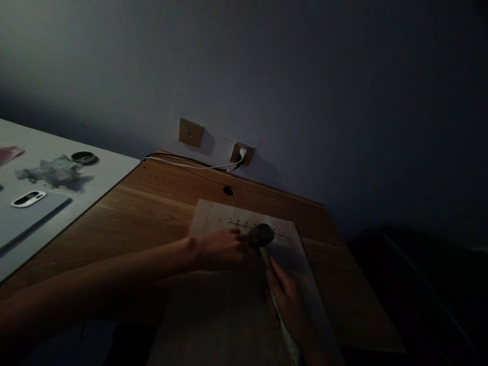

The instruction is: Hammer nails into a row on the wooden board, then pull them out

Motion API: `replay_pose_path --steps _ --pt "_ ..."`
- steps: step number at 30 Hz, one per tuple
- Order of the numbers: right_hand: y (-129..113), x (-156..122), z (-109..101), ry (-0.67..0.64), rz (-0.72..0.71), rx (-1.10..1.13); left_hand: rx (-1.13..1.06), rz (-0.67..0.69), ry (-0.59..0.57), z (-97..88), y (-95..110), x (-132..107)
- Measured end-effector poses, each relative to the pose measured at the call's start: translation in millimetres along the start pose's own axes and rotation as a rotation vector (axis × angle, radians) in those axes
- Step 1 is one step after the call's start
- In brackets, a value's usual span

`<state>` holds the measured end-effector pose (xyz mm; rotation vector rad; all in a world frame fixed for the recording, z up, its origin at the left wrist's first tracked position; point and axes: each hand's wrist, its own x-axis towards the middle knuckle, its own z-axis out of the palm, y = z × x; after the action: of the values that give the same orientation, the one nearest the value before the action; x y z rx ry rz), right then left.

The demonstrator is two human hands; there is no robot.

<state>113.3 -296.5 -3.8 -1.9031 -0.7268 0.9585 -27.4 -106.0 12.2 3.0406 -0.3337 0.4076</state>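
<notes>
My right hand (287,297) is wrapped round the handle of a mallet, whose dark head (262,235) hangs over a wooden board (221,305). Left of that head, my left hand (221,249) is closed above the board with its fingers curled; whatever is pinched there is hidden by the hand and the dim light. A row of several small nails or pins (238,222) runs across the board's far part, partly covered by the mallet head.
The board lies on a wooden desk (152,213). On a white table (110,157) at left are a grey laptop-like slab (30,218), a crumpled plastic wrapper (57,170) and a dark round object (84,157). A white cable (183,164) runs to a wall socket (242,153).
</notes>
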Motion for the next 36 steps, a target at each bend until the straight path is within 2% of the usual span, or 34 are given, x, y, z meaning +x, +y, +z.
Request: replay_pose_path --steps 2,4,6,8,11,13,16,18,22,29,36 --pt "4.8 0.4 1.7 0.013 -0.001 -0.011 0.062 0.038 -0.017 6.0 10.3 1.1" --pt "8.5 0.8 2.2 0.033 -0.008 -0.011 0.083 0.078 0.015 9.2 13.6 0.9" --pt "10.9 1.5 1.7 0.032 -0.018 0.008 0.073 0.088 0.058 8.3 7.7 -0.7" --pt "11.7 2.1 0.8 0.020 -0.020 0.036 0.014 0.037 0.086 4.4 -8.5 -5.0" --pt "10.2 2.3 0.0 0.004 -0.025 0.069 -0.223 -0.152 0.147 -0.6 -46.4 -18.7" --pt "8.1 1.7 0.1 -0.004 -0.030 0.087 -0.397 -0.341 0.221 0.0 -71.3 -31.6" --pt "5.3 0.7 0.6 -0.023 -0.037 0.098 -0.488 -0.555 0.315 5.7 -92.9 -49.4" --pt "4.8 0.6 0.8 -0.026 -0.039 0.102 -0.505 -0.606 0.313 9.5 -94.8 -56.6" --pt "6.8 1.3 0.3 -0.030 -0.034 0.118 -0.540 -0.596 0.267 13.8 -84.9 -60.0" --pt "9.5 1.1 -1.2 -0.036 -0.017 0.129 -0.526 -0.668 0.381 28.0 -81.5 -61.0" --pt "13.3 3.8 -2.1 -0.045 -0.030 0.131 -0.529 -0.606 0.418 35.3 -82.5 -62.3"
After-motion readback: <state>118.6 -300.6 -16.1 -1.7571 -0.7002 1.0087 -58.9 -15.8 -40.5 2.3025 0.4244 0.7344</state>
